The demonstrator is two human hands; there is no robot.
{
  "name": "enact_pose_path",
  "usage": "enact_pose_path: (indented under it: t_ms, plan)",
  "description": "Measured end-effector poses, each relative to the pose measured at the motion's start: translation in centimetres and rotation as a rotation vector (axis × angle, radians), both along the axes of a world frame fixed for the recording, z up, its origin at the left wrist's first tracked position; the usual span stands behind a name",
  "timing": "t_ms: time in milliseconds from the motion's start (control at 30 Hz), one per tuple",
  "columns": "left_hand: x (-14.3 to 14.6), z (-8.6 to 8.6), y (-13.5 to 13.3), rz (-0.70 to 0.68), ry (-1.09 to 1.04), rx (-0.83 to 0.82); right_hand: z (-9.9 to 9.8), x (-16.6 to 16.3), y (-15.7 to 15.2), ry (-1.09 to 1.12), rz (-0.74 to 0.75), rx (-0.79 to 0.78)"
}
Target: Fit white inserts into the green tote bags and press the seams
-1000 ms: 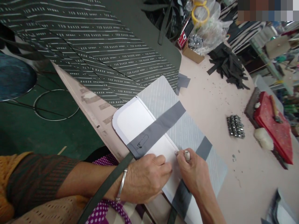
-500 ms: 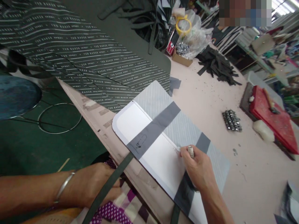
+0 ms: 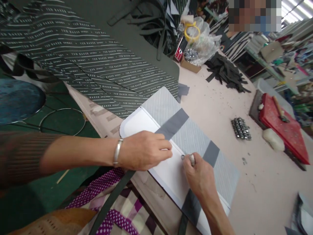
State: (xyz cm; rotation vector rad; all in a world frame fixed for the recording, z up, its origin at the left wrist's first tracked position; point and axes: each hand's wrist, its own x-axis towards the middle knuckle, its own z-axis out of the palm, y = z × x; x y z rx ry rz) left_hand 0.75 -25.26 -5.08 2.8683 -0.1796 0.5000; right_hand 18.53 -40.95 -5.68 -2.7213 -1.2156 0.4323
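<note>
A white rounded template [image 3: 137,125] lies on a pale grey striped panel [image 3: 195,137] near the table's front edge. Two dark grey straps [image 3: 174,122] cross the panel and hang over the edge. My left hand [image 3: 144,150], a silver bangle at the wrist, rests with its fingers curled on the template over the nearer strap. My right hand [image 3: 199,176] is closed on a small silver-tipped marking tool [image 3: 187,157], its tip touching the template's edge.
Dark printed fabric sheets [image 3: 97,58] cover the table's far left. A pile of metal fittings [image 3: 241,129], a red block with a hammer [image 3: 283,127], black strap offcuts [image 3: 227,73] and a plastic bag with yellow tape [image 3: 198,36] lie to the right and back.
My left hand has come back up from below the table edge onto the template and strap. My right hand has shifted slightly left along the template's edge.
</note>
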Motion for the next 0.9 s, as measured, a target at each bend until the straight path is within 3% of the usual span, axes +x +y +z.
enact_pose_path:
  t_ms: [167, 267, 400, 467, 633, 733, 800, 900]
  plan:
    - [4.7, -2.8, -1.3, -0.156, 0.023, 0.053, 0.2, 0.1, 0.2, 0.019, 0.022, -0.032]
    - [5.1, -3.6, -1.0, -0.198, -0.011, 0.038, 0.4, 0.5, 0.3, 0.086, 0.024, -0.041]
    - [5.0, -3.6, -0.7, -0.211, -0.024, 0.051, 1.0, 1.3, -0.3, 0.228, -0.003, 0.034]
    - [5.0, -3.4, -0.8, -0.206, -0.001, 0.075, 1.8, 1.7, -1.0, 0.306, -0.09, 0.198]
    - [5.0, -2.9, -0.9, -0.212, 0.048, 0.092, 4.2, 1.5, -2.4, 0.57, -0.43, 0.921]
    - [5.1, -2.8, -0.9, -0.236, 0.098, 0.116, 4.6, 0.4, -2.3, 0.688, -0.533, 1.098]
    - [5.2, -2.8, -0.9, -0.255, 0.12, 0.132, 4.4, -0.4, -2.2, 0.633, -0.568, 1.024]
    - [5.5, -2.8, -0.6, -0.283, 0.127, 0.123, 3.9, -1.0, -2.3, 0.474, -0.52, 0.682]
